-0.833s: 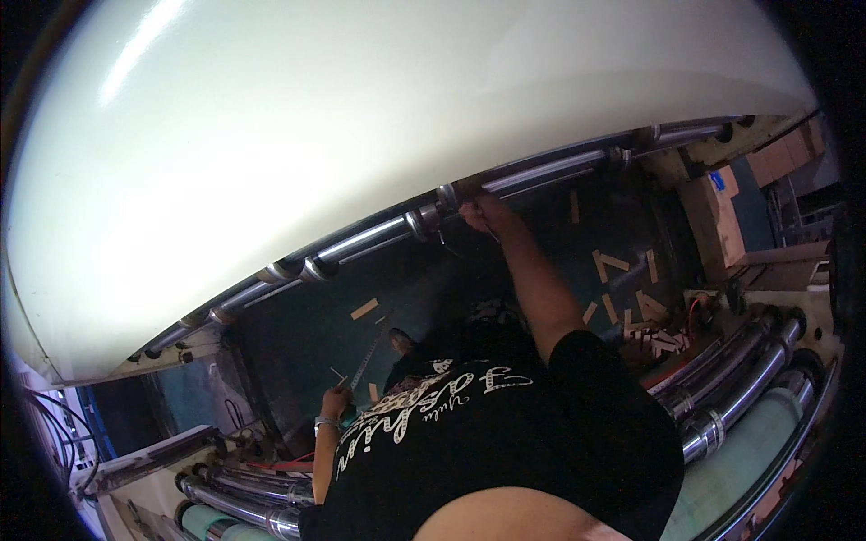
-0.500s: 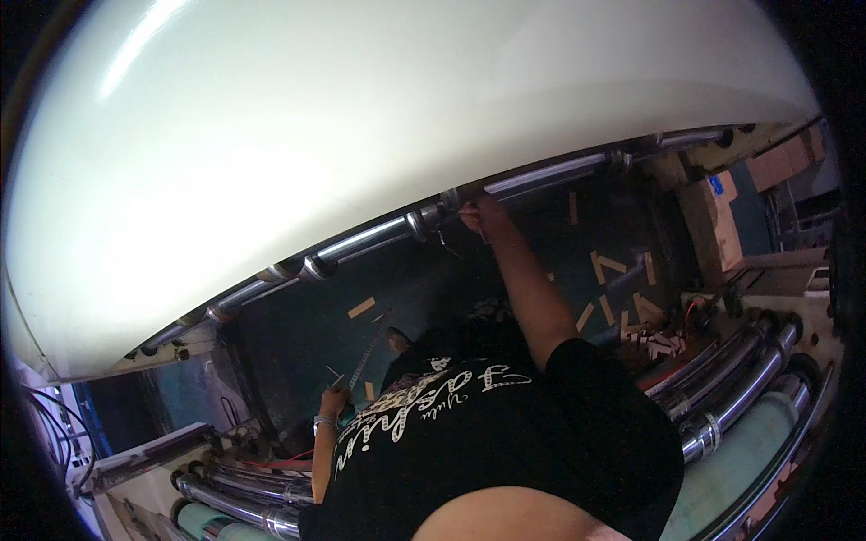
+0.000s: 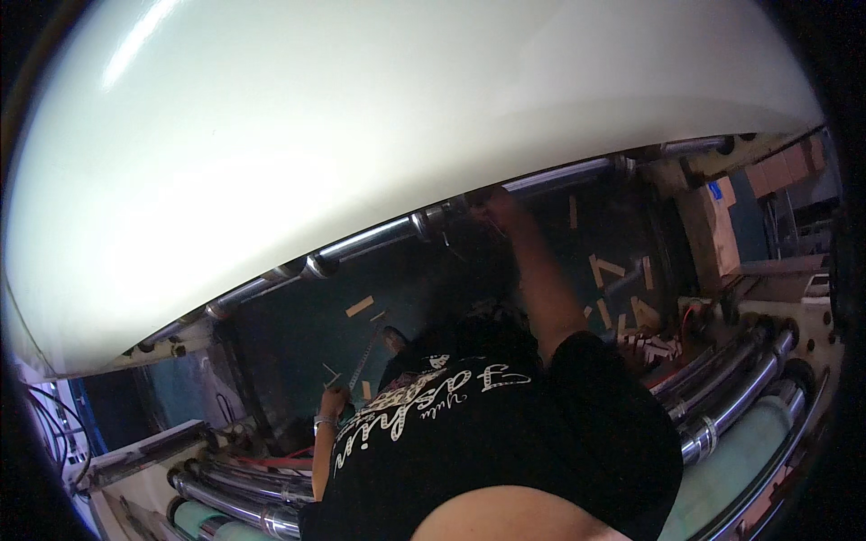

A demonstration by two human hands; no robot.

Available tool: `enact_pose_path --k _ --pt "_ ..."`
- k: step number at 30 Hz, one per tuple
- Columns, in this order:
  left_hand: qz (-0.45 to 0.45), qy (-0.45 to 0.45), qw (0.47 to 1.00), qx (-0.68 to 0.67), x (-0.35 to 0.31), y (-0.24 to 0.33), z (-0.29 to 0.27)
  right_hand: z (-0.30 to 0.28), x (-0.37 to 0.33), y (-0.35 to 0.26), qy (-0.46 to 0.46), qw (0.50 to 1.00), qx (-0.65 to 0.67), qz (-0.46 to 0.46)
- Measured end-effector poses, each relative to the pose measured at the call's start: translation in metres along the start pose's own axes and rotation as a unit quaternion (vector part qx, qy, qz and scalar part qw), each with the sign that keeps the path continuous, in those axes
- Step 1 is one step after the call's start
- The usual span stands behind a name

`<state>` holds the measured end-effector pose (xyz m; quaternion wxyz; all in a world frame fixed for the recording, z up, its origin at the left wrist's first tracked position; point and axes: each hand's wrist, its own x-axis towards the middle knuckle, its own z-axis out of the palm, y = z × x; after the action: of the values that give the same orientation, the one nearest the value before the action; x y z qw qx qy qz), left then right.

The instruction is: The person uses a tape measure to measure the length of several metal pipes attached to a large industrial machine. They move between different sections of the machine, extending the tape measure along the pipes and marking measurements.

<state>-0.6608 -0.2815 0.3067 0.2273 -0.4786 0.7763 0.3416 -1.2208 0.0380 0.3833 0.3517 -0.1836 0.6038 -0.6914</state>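
Observation:
My left hand (image 3: 334, 402), wearing a band at the wrist, is closed on a thin T-shaped metal tool (image 3: 332, 371), low on the left. My right arm reaches forward. My right hand (image 3: 492, 209) is at the shiny metal shaft (image 3: 370, 242), beside a collar (image 3: 419, 224), under the edge of a large white curved surface (image 3: 298, 144). Its fingers look curled, but they lie in shadow, and what they hold is hidden. A thin metal rod (image 3: 446, 239) hangs from the shaft just left of this hand.
Several cardboard-coloured strips (image 3: 609, 267) lie on the dark floor at the right, with a heap of scraps (image 3: 657, 346) nearer me. Metal rollers (image 3: 740, 383) stand at the lower right, more rollers (image 3: 239, 500) at the lower left. Black cables (image 3: 63, 433) hang at the far left.
My right hand has moved slightly right along the shaft, deeper into shadow. My left hand and the tool in it have stayed almost in place.

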Motion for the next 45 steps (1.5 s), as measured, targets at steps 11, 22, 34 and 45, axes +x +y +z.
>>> enact_pose_path --k 11,22,34,45 --pt "0.002 -0.017 0.999 0.050 -0.023 0.043 -0.033 0.009 0.015 0.062 0.193 0.810 -0.477 -0.280" --pt "0.011 -0.059 0.998 0.033 0.015 0.003 -0.021 0.031 0.015 0.024 0.228 0.684 -0.626 -0.295" --pt "0.050 -0.084 0.993 0.062 0.030 0.045 -0.049 0.024 0.015 0.034 0.224 0.861 -0.446 -0.095" --pt "0.109 -0.115 0.979 0.125 0.085 -0.023 -0.059 0.064 0.036 0.061 0.398 0.894 -0.085 -0.186"
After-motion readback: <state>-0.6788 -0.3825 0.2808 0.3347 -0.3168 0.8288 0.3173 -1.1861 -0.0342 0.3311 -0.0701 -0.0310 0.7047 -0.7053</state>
